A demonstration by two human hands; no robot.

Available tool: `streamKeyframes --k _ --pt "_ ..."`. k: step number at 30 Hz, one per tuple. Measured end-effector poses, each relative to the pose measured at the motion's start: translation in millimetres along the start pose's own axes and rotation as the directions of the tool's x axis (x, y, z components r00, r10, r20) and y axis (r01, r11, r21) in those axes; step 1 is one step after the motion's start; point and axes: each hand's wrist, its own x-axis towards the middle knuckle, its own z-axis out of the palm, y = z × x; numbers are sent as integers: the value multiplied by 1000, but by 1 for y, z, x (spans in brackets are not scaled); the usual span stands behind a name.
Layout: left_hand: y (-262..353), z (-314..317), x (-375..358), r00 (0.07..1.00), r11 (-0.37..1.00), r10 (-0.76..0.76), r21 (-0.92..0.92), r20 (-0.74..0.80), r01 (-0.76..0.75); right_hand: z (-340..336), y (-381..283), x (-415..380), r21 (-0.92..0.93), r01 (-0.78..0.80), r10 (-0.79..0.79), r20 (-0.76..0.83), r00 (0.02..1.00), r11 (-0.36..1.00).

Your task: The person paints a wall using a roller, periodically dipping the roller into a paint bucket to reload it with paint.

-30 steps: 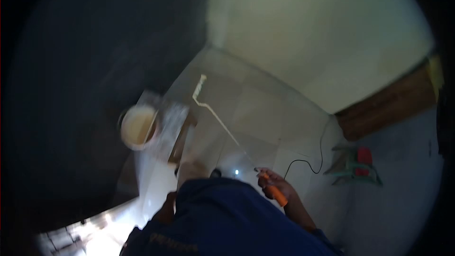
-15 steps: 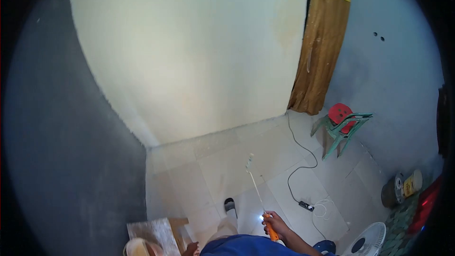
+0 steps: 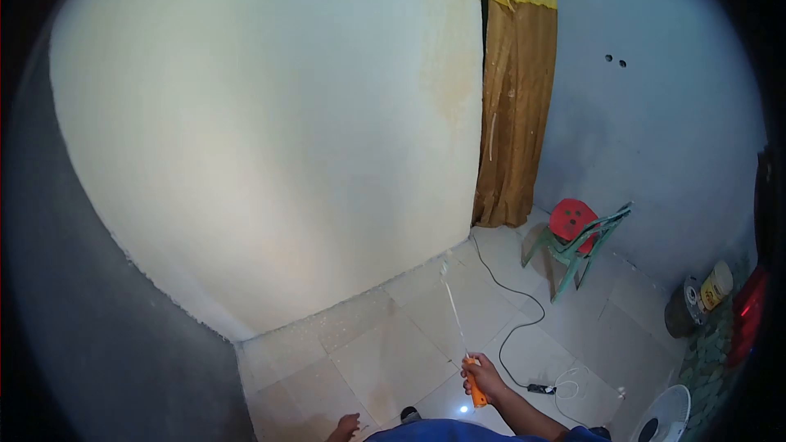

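Observation:
My right hand (image 3: 486, 375) is wrapped round the orange handle of a small paint roller (image 3: 478, 397). The roller's thin rod points up and away from me, its pale head overlapping the tiled floor (image 3: 385, 368) near the foot of the cream wall (image 3: 270, 155). Low in the view, my left hand (image 3: 349, 425) hangs over the tiles with its fingers loosely apart and nothing in them. One foot in a dark slipper (image 3: 410, 414) shows between the hands.
A dark cable (image 3: 524, 293) runs across the floor to a power strip (image 3: 541, 390). At the right stand a green chair (image 3: 565, 258) with a red piece on it, buckets (image 3: 681, 311) and a fan (image 3: 665, 421). A brown curtain (image 3: 516, 115) hangs beside the wall; a grey wall (image 3: 123, 344) is at left.
My view has turned and moved nearer the cream wall. The wooden stool and container at lower left have left the view, and more of my left hand shows. My right hand still grips the paint roller.

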Motion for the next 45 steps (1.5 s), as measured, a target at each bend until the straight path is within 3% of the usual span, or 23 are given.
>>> streamKeyframes --k 1,4,6,9,11,12,13,14,15,19,24,30,32,35,37,39,41,43,44,45 --pt "62 6 -53 997 993 -67 93 -45 71 5 -9 1 3 35 -35 46 998 999" --pt "103 -4 -23 988 989 -140 28 -71 143 7 -20 8 -23 119 -116 109 987 993" --pt "123 -6 -9 992 992 -102 73 -79 107 6 -28 15 -58 180 -172 131 976 982" --pt "145 1 12 991 990 -60 123 -121 75 0 -28 27 -154 183 -178 42 983 971" --pt "142 2 32 983 975 -174 152 63 163 -8 -27 42 -132 179 -178 17 984 975" --pt "116 -11 86 953 713 17 664 303 -224 -10 -33 48 -155 167 -171 -15 985 974" --pt "125 -13 93 832 121 207 831 514 -543 -16 -37 59 -151 172 -175 -11 984 974" --pt "136 -3 101 944 763 84 588 319 -267 -24 -40 72 -170 162 -172 -45 984 972" --pt "158 9 111 980 930 -38 365 193 -35 -29 -47 85 -191 152 -170 -80 982 970" --pt "247 43 141 988 975 -62 219 143 29 -53 -102 141 -312 254 -287 -65 956 916" --pt "329 94 159 990 997 -29 75 139 19 -69 -226 192 -343 331 -349 11 937 879" --pt "338 137 197 978 978 24 -210 209 20 -71 -351 253 -413 470 -491 61 869 781" --pt "393 156 171 993 990 -85 -105 87 94 -66 -389 270 -401 507 -525 73 848 763" --pt "410 169 206 940 965 242 -165 241 -206 -59 -448 297 -391 613 -618 130 775 686" --pt "445 171 213 946 963 256 -136 200 -232 -56 -487 320 -403 715 -722 165 671 572" --pt "492 168 212 952 964 263 -84 156 -253 -48 -529 332 -428 727 -754 144 641 536" --pt "538 167 210 945 954 300 -53 132 -295 -48 -566 354 -487 775 -836 149 528 403" --pt "582 165 211 930 937 349 -26 117 -348 -45 -603 370 -486 792 -866 129 484 370" --pt "605 163 211 919 926 377 -12 113 -378 -46 -621 380 -514 818 -913 146 381 259" --pt "626 161 210 907 912 407 1 106 -409 -46 -640 387 -524 822 -926 150 347 223"
